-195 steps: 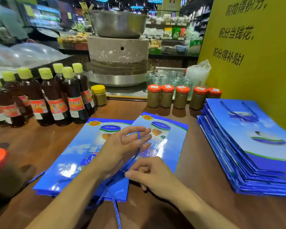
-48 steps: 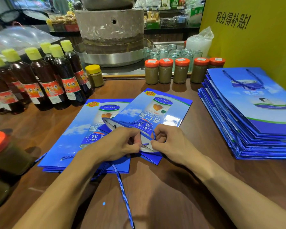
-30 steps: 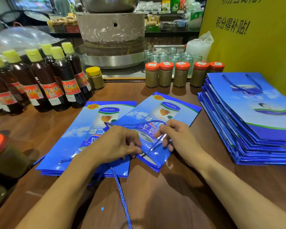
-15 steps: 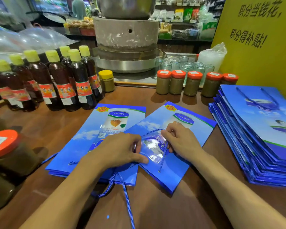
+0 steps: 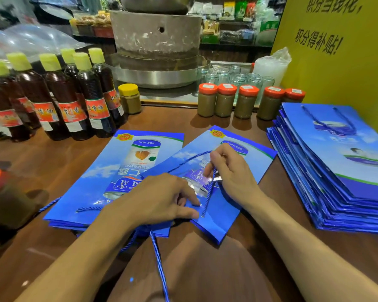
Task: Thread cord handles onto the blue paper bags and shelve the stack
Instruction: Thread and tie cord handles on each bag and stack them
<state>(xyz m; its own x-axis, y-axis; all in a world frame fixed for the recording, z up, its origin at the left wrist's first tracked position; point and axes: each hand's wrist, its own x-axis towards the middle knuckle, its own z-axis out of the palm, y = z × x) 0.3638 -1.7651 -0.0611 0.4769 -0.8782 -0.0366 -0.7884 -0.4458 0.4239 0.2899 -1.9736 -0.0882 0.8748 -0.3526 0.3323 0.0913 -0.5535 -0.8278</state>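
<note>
Centrally, head view: a blue paper bag (image 5: pixel 260 158) is laid flat on the counter (image 5: pixel 205 269), overlapping a second bag (image 5: pixel 100 171) at centre left. Its cord (image 5: pixel 208 192) is pinched by the right hand (image 5: pixel 234 177) above the near-edge hole (image 5: pixel 202 215); the left hand (image 5: pixel 159 199) is pressed, curled, beside that hole, grip not discernible. A bag stack (image 5: pixel 336 171) is noted at frame right.

Orange-lidded jar (image 5: pixel 2 199) half off the left edge; loose cord (image 5: pixel 159 267) off the bottom edge.
</note>
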